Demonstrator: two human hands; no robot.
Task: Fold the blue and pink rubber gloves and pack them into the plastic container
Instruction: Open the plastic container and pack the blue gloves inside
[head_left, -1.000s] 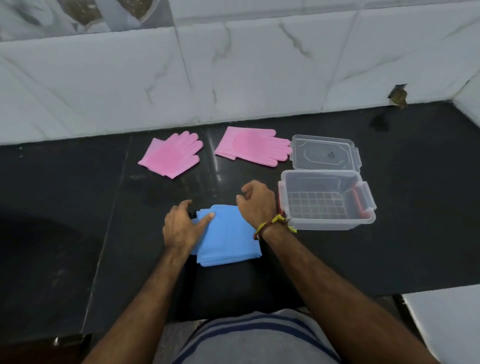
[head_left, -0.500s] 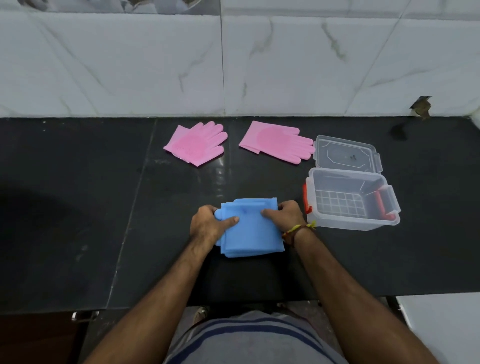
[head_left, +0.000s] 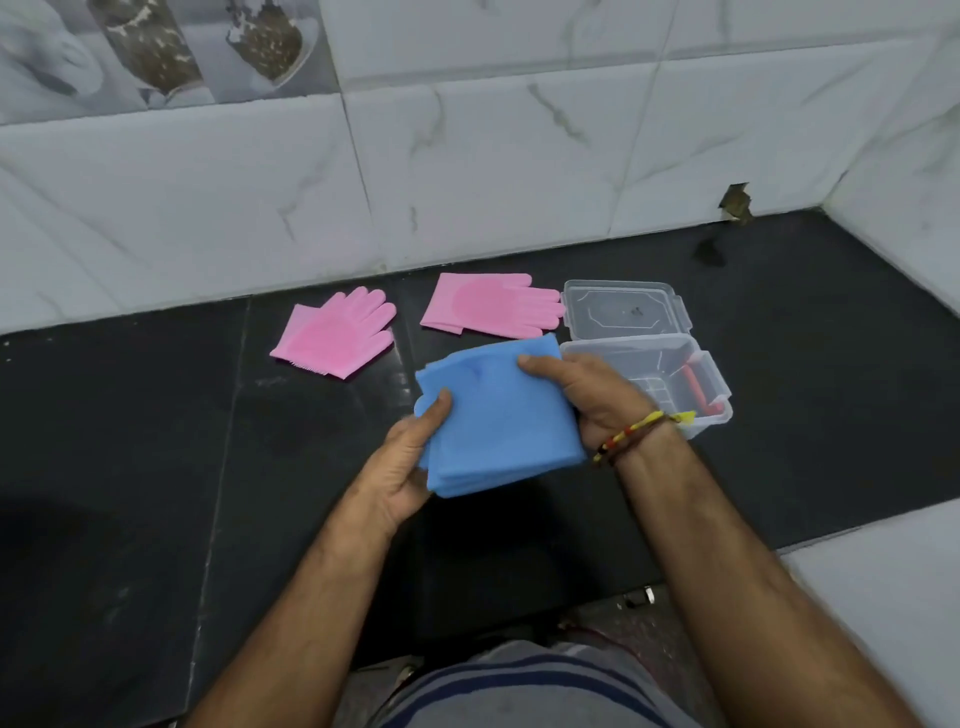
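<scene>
Your left hand (head_left: 402, 470) and right hand (head_left: 587, 397) pinch the folded blue gloves (head_left: 493, 415) at opposite edges, held above the counter (head_left: 156, 441) beside the open container (head_left: 670, 384). Loosen either pinch and the springy rubber could unfold before going in.

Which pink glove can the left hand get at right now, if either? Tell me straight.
Probably neither yet. The left hand grips the folded blue gloves together with the right hand. Once freed, the left pink glove lies open on the counter with nothing in between.
</scene>
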